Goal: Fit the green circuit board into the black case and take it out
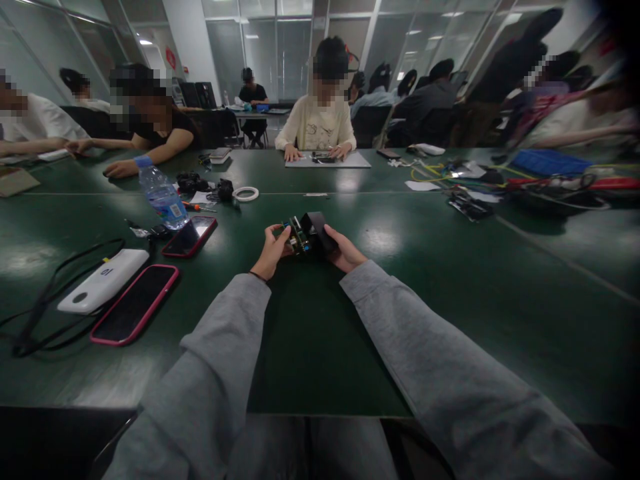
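Observation:
My left hand (274, 252) is closed on a green circuit board (299, 235) with small parts on it, thumb on top near its edge. In my right hand (345, 250) is a black plastic casing (316, 230), gripped along its right side. Board and casing are held close together, tilted, just over the green table (330, 333). Whether the two are joined cannot be made out, and the fingers beneath them are mostly hidden.
To the left lie a red-edged phone (135, 305), a second phone (190, 236), a white power bank (103, 281) with a black cable, and a water bottle (163, 197). A white ring (246, 194) lies farther back. Tangled cables (555, 193) lie right. Across sits a person (320, 120).

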Motion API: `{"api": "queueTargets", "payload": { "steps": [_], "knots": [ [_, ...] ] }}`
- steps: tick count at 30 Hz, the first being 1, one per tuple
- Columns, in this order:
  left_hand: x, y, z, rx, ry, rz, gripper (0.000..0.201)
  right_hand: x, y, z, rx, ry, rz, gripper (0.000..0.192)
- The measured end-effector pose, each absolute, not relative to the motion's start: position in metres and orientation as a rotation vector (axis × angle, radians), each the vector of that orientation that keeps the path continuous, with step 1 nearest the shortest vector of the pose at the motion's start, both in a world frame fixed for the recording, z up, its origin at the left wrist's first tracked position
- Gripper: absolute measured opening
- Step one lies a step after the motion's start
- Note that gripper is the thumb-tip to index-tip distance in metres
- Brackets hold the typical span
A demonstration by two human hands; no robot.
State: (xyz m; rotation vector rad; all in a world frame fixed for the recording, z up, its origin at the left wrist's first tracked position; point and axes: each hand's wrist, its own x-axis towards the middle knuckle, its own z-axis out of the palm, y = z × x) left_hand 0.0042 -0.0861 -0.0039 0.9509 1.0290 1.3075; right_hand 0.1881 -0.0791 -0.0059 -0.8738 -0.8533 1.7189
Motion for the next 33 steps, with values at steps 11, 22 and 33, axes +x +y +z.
{"api": "queueTargets", "payload": {
  "steps": [11, 22, 33],
  "knots": [
    [-0.005, -0.083, 0.005, 0.567, 0.797, 1.273, 0.036, 0.193, -0.082, 0.001, -0.846, -0.947, 1.786, 0.036],
    [-0.016, -0.077, -0.003, 0.567, 0.655, 1.248, 0.034, 0.187, -0.086, -0.001, -0.895, -1.102, 1.641, 0.031],
    [-0.019, -0.08, 0.004, 0.418, 0.582, 1.234, 0.036, 0.176, -0.086, -0.005, -1.005, -1.15, 1.532, 0.028]
  ]
}}
